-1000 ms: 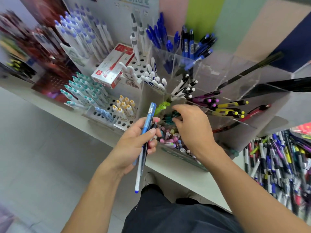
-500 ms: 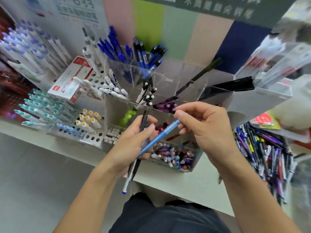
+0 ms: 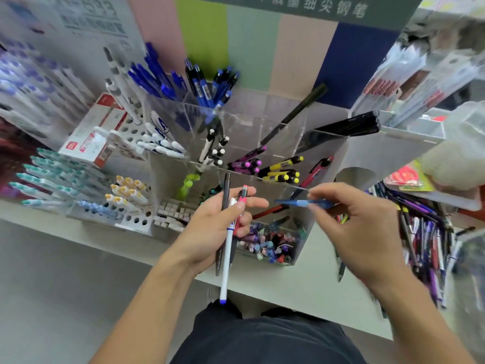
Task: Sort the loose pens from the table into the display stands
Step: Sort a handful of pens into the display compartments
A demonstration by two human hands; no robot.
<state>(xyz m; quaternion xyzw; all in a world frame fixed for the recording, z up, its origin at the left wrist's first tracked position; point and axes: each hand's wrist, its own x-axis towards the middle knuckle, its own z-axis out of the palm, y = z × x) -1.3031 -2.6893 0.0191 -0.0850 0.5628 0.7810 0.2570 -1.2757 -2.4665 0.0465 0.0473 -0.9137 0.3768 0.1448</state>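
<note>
Three pens, one slim black [image 3: 225, 195], one white with a blue tip [image 3: 227, 254] and one pink [image 3: 242, 203], lie gripped in the left hand [image 3: 217, 227]; the right hand [image 3: 362, 232] pinches a translucent blue pen [image 3: 301, 203] above the clear acrylic display stand [image 3: 304, 227].

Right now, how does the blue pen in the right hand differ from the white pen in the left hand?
The blue pen lies roughly level, pinched alone by the right hand; the white pen points downward, gripped with other pens in the left hand. The blue pen is motion-blurred; the white pen is sharp. Both are held off the table.
</note>
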